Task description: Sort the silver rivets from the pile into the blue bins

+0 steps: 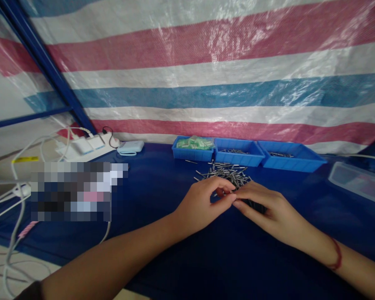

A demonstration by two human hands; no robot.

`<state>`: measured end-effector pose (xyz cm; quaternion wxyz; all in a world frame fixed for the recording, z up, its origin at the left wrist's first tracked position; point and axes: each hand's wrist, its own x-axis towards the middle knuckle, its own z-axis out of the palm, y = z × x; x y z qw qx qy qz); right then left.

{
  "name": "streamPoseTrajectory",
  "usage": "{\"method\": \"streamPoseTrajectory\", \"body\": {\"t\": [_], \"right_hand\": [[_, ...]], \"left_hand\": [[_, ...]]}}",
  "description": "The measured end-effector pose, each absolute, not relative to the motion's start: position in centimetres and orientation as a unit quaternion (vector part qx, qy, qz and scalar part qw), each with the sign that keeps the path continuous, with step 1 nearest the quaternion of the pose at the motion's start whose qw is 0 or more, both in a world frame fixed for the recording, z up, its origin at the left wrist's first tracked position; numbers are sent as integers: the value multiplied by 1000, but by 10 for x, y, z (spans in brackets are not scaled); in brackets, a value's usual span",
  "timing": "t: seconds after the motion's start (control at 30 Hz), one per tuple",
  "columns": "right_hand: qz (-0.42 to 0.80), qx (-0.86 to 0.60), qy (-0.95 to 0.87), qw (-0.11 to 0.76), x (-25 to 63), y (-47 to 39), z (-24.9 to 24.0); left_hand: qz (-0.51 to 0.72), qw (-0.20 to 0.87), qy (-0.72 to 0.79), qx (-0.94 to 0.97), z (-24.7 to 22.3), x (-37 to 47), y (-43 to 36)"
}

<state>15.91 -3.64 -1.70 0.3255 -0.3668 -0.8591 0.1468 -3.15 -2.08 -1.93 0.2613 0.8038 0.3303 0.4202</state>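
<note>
My left hand (198, 204) is closed in a pinch, thumb against fingertips, in front of a pile of thin metal pins (228, 171). Meeting it tip to tip, my right hand (273, 212) also pinches, with its thumb and forefinger drawn together. Between the touching fingertips there is a tiny dark, shiny bit, mostly hidden, so I cannot make out what it is. The pile lies loose on the dark blue table (162, 191), just beyond both hands and partly covered by them.
Behind the pile stand a blue bin with green plastic packets (193, 143) and two blue bins (237, 157) (295, 163) holding metal pins. A clear plastic box (359, 183) sits right. At left are a light blue case (130, 147), a power strip (87, 146) and cables.
</note>
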Motion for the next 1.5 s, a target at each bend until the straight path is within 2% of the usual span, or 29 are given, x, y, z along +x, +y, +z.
{"method": "streamPoseTrajectory", "body": {"t": [0.3,0.7,0.9,1.17,1.4,1.5], "right_hand": [[161,-363,-860,320,158,-39,-17],[184,-407,-827,343,159,-35,-19],[134,-436,-790,411,162,-35,-18],[47,-367,-848,378,172,-32,-9],[-132,-542,-723,408,220,9,-8],[-197,-655,-635,360,247,29,-10]], "left_hand": [[405,304,338,793,-16,-32,-23],[426,278,322,799,-17,-33,-22],[429,263,338,795,-16,-32,-21],[410,256,343,806,-17,-33,-20],[395,249,344,814,-26,-34,-19],[383,247,340,822,-25,-34,-19]]}}
